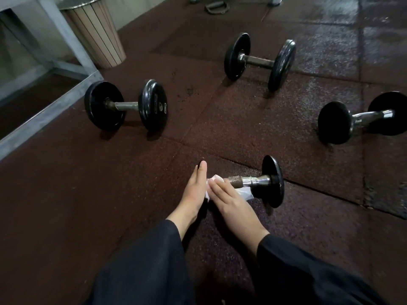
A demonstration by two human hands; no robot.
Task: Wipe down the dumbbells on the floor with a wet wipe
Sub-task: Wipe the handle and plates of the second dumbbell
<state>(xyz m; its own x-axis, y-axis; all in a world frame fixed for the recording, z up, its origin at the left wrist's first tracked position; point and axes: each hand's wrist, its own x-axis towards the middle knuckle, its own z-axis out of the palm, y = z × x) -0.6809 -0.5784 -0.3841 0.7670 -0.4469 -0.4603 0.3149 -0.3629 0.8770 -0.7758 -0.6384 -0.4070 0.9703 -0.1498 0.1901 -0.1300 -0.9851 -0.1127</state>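
Note:
A small black dumbbell (267,181) with a knurled chrome handle lies on the floor right in front of me. My left hand (193,192) rests flat against its near-left plate, which is mostly hidden behind the hand. My right hand (231,201) grips the handle through a white wet wipe (217,179); part of the wipe hangs below the bar. Three more black dumbbells lie further off: one at the left (125,105), one at the far centre (259,61), one at the right edge (361,117).
The floor is dark red-brown rubber tiles (220,119). A grey metal frame (50,93) runs along the left. A slatted wooden bin (97,31) stands at the back left. A cable handle (215,6) lies at the far top. My black sleeves fill the bottom.

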